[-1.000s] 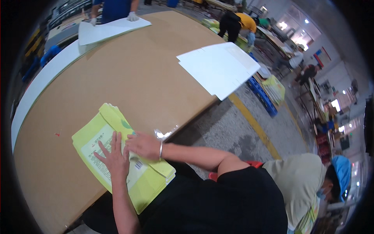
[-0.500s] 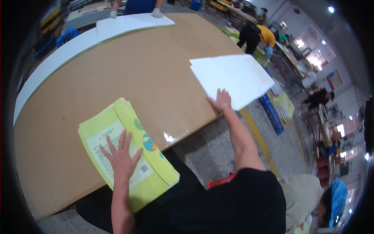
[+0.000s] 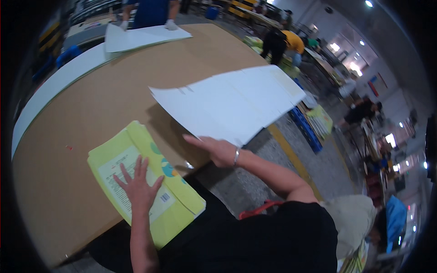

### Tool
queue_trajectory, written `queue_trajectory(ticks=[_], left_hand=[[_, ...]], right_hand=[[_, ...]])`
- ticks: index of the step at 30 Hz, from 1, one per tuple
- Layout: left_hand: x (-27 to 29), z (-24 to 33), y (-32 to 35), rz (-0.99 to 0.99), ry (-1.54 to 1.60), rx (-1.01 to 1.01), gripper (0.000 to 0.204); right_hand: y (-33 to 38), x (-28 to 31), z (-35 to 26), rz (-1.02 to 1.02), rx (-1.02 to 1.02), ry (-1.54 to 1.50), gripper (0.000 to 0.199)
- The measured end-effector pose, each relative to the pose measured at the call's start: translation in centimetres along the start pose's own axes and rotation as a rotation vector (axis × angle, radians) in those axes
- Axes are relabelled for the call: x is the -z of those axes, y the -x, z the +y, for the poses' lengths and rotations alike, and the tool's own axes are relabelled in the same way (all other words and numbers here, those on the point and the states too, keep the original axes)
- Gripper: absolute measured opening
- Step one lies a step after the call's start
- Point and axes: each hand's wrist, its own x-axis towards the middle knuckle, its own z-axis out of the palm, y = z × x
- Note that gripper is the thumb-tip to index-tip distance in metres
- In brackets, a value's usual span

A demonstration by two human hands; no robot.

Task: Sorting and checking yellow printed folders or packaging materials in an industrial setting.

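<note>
My left hand (image 3: pixel 141 187) lies flat with spread fingers on a stack of folded yellow-green cardboard sleeves (image 3: pixel 178 208). The top one bears a white text panel and blue cartoon shapes, and the stack overhangs the near table edge. My right hand (image 3: pixel 220 151), with a bracelet at its wrist, grips the near edge of a large white cardboard sheet (image 3: pixel 227 102). That sheet is creased and curved; its left part is lifted off the brown table (image 3: pixel 104 104) and casts a shadow there. Part of my grip is hidden.
Across the table, a person's gloved hands (image 3: pixel 170 25) rest on another white sheet (image 3: pixel 145 37). A long white sheet (image 3: pixel 54 82) lines the far left edge. A blue pallet (image 3: pixel 307 127) with green printed pieces stands on the floor at right. Several people work beyond.
My right hand has moved left and nearer, drawing the white sheet leftward with its left part raised. My left hand stays on the stack. The person opposite has lifted a sheet corner.
</note>
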Motion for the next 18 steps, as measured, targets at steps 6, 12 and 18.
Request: queue_trajectory(ticks=[6,12,18], left_hand=[[-0.2,1.3,-0.8,-0.077,-0.004,0.007,0.074],[-8.4,-8.0,-0.3,0.284,0.287,-0.022,0.053],[-4.9,-4.4,-1.3,0.599,0.213,0.119,0.041]], right_hand=[[1.3,5.7,-2.4,0.328,-0.024,-1.342,0.075],[-1.0,-7.6,-4.7,0.15,-0.121,-0.998,0.071],[1.0,-8.1,-5.7,0.179,-0.276,-0.782,0.076]])
